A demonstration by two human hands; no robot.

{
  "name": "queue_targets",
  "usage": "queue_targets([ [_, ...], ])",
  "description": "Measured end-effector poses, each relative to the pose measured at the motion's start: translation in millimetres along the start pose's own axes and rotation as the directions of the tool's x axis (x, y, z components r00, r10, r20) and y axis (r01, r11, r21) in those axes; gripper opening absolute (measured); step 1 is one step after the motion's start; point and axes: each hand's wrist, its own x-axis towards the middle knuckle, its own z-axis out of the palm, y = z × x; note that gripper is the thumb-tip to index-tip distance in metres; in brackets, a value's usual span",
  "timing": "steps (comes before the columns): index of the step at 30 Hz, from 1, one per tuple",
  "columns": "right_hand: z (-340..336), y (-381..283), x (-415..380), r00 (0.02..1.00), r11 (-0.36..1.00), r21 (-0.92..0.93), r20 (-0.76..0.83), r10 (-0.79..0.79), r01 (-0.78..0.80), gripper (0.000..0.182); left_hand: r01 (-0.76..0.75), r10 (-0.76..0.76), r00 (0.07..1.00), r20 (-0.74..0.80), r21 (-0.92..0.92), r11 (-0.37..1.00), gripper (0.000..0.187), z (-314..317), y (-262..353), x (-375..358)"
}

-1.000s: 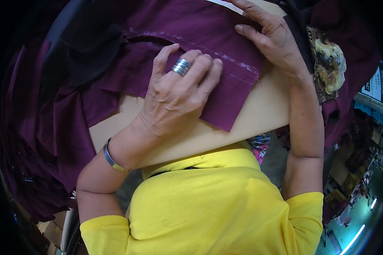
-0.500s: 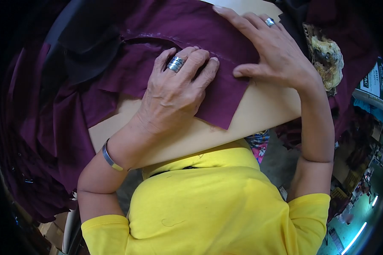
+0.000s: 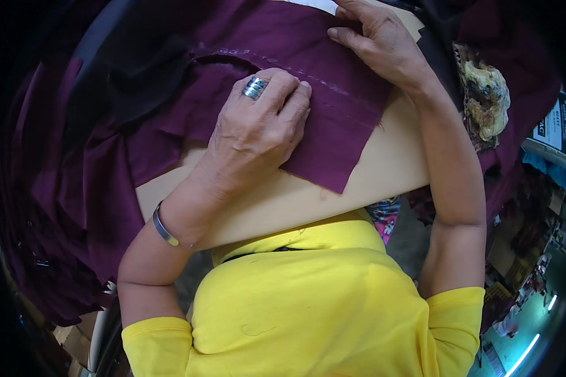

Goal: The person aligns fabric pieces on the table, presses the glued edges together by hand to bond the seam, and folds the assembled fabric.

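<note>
A piece of maroon cloth (image 3: 333, 125) lies over a pale board, with a white chalky line and a dark curved slit or fold across it. My left hand (image 3: 261, 119), wearing a wide ring, rests on the cloth just below that line. Its fingers are curled and closed on the cloth; their tips are partly hidden. At the cloth's upper right edge is my right hand (image 3: 387, 47), thumb and fingers apart, the fingertips near the top of the view. Close to them a bit of white material (image 3: 314, 5) shows beyond the cloth.
The pale board (image 3: 390, 169) reaches almost to my yellow shirt. More maroon cloth (image 3: 94, 188) hangs in folds at the left, beside dark cloth (image 3: 138, 75). On the right sit a crumpled yellowish lump (image 3: 487, 100) and a printed box (image 3: 550, 132).
My right hand has moved up toward the cloth's far edge, and its spread fingers have drawn closer together. My left hand has shifted slightly left and its fingers are more curled.
</note>
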Motion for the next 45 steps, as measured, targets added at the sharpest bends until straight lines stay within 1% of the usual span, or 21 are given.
queue_targets([
  [3,-3,-9,-1,0.997,0.997,-0.004,0.022,0.073,-0.073,0.064,-0.050,0.049,0.999,0.024,0.043,0.998,0.036,-1,0,-1],
  [6,-1,-2,-2,1.000,1.000,0.008,-0.005,0.002,-0.002,0.063,-0.101,0.100,0.993,0.067,0.021,0.995,0.040,-4,-1,-2],
  [8,0,-3,-2,1.000,1.000,-0.007,-0.009,0.012,-0.012,0.063,-0.117,0.119,0.987,0.104,-0.030,0.993,0.042,-6,0,-2],
  [9,0,-4,-3,1.000,1.000,-0.016,-0.011,0.017,-0.017,0.062,-0.085,0.089,0.992,0.091,-0.041,0.996,0.042,-7,1,-1],
  [12,-1,-6,-6,0.996,0.997,-0.015,-0.040,-0.078,0.077,0.062,0.016,-0.014,0.999,0.029,-0.044,0.999,0.039,-4,3,1],
  [14,0,-7,-5,0.998,0.998,-0.014,-0.036,-0.055,0.055,0.061,0.091,-0.091,0.995,-0.043,-0.004,0.996,0.035,1,2,-2],
  [15,0,-7,-5,0.998,0.999,-0.014,-0.036,-0.043,0.043,0.060,0.095,-0.094,0.995,-0.033,0.004,0.996,0.037,0,2,-2],
  [17,-3,-9,-3,0.999,0.997,-0.062,-0.007,0.044,-0.044,0.060,0.102,-0.102,0.995,-0.011,0.018,0.995,0.041,-2,2,-3],
  [19,-4,-8,-3,0.997,0.994,-0.079,0.009,0.070,-0.070,0.059,0.047,-0.048,0.998,0.033,0.034,0.998,0.042,-4,1,-4],
  [21,-3,-5,-2,0.999,0.997,-0.066,0.016,0.031,-0.030,0.059,-0.003,0.002,0.998,0.069,0.022,1.000,0.043,-7,2,-3],
  [23,-2,-3,-4,0.998,0.995,-0.082,-0.009,-0.055,0.054,0.059,-0.045,0.046,0.994,0.098,-0.019,0.999,0.043,-9,3,-2],
  [24,-2,-2,-4,0.995,0.991,-0.091,-0.022,-0.096,0.094,0.059,-0.040,0.041,0.995,0.096,-0.016,0.999,0.043,-9,3,-1],
  [27,-4,-4,-1,0.998,0.990,-0.136,0.051,0.040,-0.033,0.057,0.057,-0.057,0.998,0.017,0.007,0.998,0.041,-6,1,0],
  [30,-6,-14,-8,0.987,0.943,-0.290,0.065,-0.149,0.161,0.071,0.107,-0.107,0.994,-0.031,0.010,0.994,0.038,-1,-3,-3],
  [33,-3,-38,-17,0.979,0.781,-0.622,0.189,0.081,0.055,0.090,0.085,-0.086,0.996,0.007,0.038,0.996,0.035,-4,-3,-3],
  [34,-1,-27,-17,0.983,0.821,-0.567,0.180,0.041,0.069,0.095,0.079,-0.080,0.997,0.016,0.039,0.996,0.035,-5,-4,-4],
  [37,-8,-19,-19,0.973,0.826,-0.554,0.228,0.031,0.104,0.093,0.058,-0.059,0.998,0.022,0.053,0.997,0.033,-11,-11,-2],
  [40,-13,-16,3,0.970,0.890,-0.455,0.230,0.073,0.041,0.082,0.042,-0.043,0.999,0.006,0.065,0.997,0.028,-13,-18,-2],
  [43,2,-20,22,0.973,0.939,-0.335,0.178,0.149,-0.083,0.074,0.084,-0.084,0.996,0.013,0.004,0.996,0.035,-12,-19,-6],
  [44,7,-25,25,0.966,0.931,-0.332,0.150,0.209,-0.150,0.069,0.091,-0.091,0.996,0.005,0.008,0.996,0.035,-12,-18,-7],
  [45,6,-26,24,0.975,0.959,-0.249,0.136,0.175,-0.137,0.067,0.099,-0.099,0.995,-0.002,0.011,0.995,0.035,-11,-17,-8],
])
